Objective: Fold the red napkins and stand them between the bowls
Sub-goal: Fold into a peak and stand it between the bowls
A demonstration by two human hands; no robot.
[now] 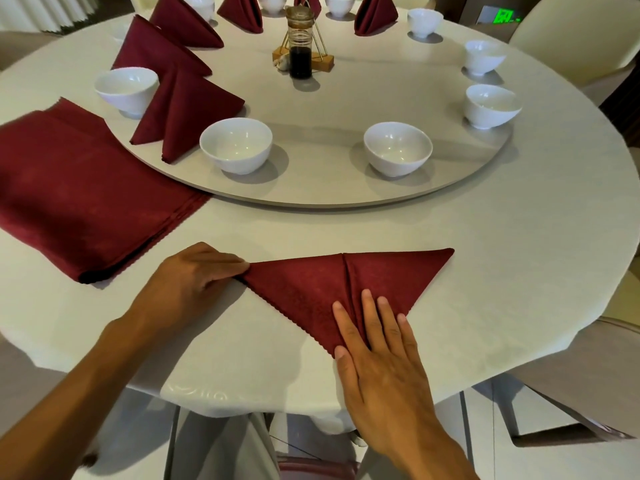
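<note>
This looks like a restaurant dining room, set for a banquet. A large round table (519, 271) under a pale tablecloth carries a big turntable (346, 188), the kind used for shared dishes. White bowls (236, 144) stand evenly spaced round its edge, with folded red napkins (183, 109) standing upright between several of them. At the centre sits a dark sauce bottle (300, 43) in a wire-and-wood holder. A stack of flat red napkins (79, 199) lies on the cloth. Pale upholstered chairs (575, 36) ring the table, and a green lit sign (504, 16), blurred, glows on the far wall.
</note>
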